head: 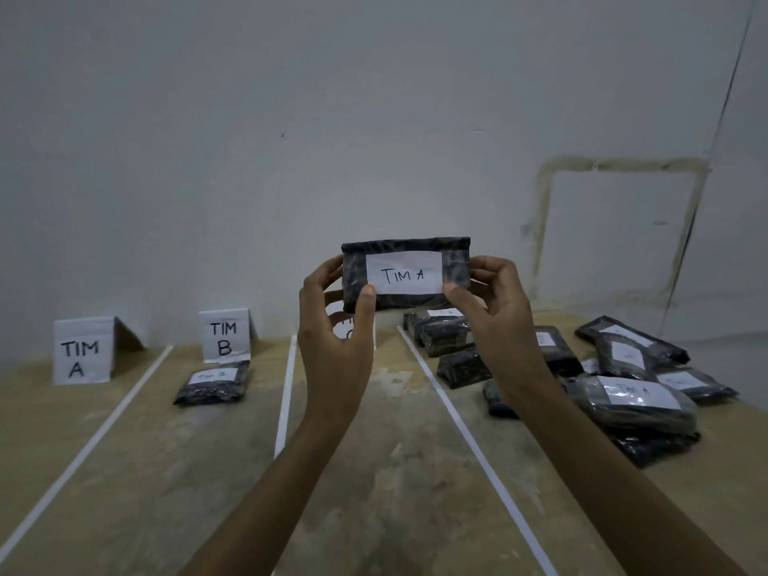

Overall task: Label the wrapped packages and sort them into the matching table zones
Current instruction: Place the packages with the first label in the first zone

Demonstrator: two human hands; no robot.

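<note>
A dark, glossy, plastic-wrapped package point(405, 302) is hanging in the air above the counter point(374, 471), held by the hands. The left hand point(332, 326) is pinching its lower left edge and the right hand point(494, 309) its lower right. Both thumbs are pressing the bottom corners of its white label point(404, 275), which is reading "TIM A" in black handwriting.

Left grip point(332, 326), right grip point(492, 309) raised, each pinching one package point(405, 246) end.
</note>
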